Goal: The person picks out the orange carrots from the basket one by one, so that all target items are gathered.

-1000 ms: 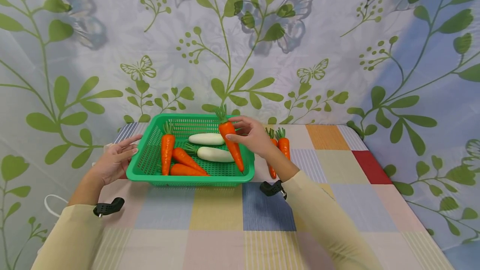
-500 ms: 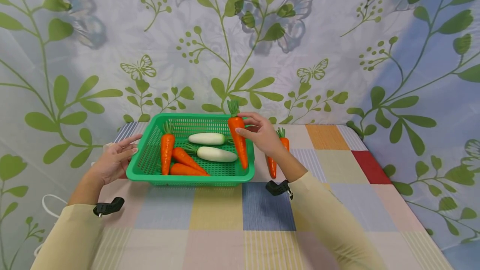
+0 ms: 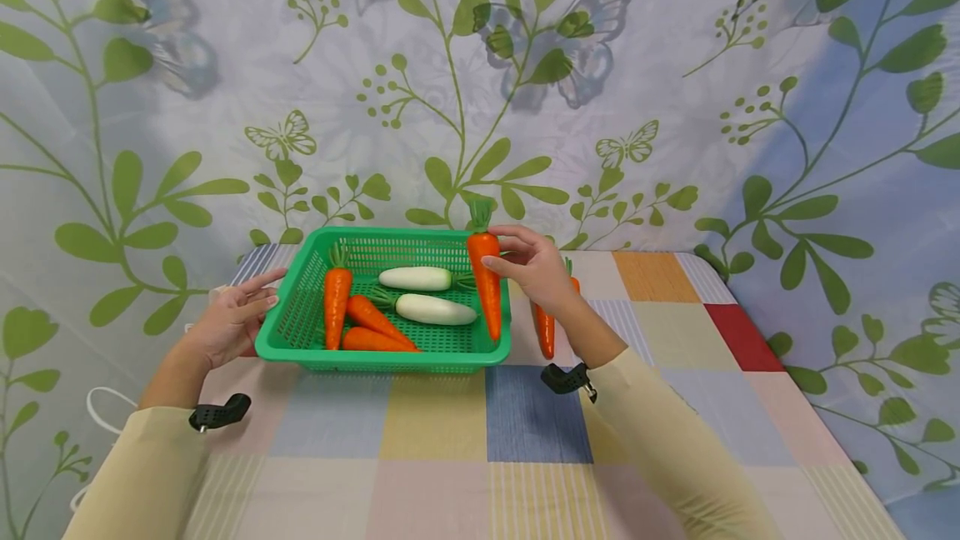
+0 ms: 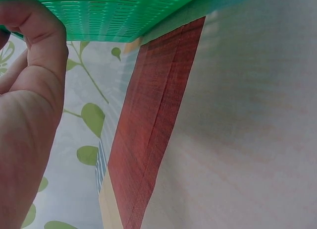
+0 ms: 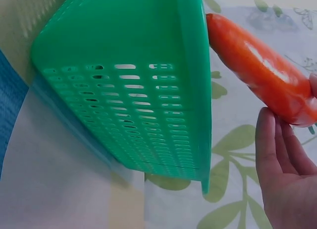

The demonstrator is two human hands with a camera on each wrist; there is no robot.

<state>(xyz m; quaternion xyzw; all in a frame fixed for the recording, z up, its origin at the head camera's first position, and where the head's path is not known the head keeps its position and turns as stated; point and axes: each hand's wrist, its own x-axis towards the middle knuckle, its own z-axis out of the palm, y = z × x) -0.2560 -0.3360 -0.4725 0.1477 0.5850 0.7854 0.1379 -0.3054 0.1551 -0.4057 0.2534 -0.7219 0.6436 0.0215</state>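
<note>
My right hand [image 3: 536, 269] pinches an orange carrot [image 3: 486, 277] near its green top. It hangs tip down over the right end of a green plastic basket [image 3: 390, 358], its tip overlapping the inside in the head view. In the right wrist view, the carrot [image 5: 262, 70] overlaps the basket rim, fingertips against its thick end. At the basket's left side, my left hand [image 3: 228, 327] touches the rim with loosely extended fingers. Inside lie several carrots [image 3: 337, 307], an upper white radish [image 3: 415, 277] and a lower one [image 3: 435, 309].
On the patchwork tablecloth [image 3: 435, 415], right of the basket, lies another carrot [image 3: 545, 332], partly hidden by my right hand and wrist. A leaf-and-butterfly curtain [image 3: 480, 107] stands behind the table. A white cable [image 3: 105, 398] runs at the left.
My right hand has moved right with the carrot, away from the white radishes toward the basket's right rim. The carrot now hangs more upright. My left hand keeps its place.
</note>
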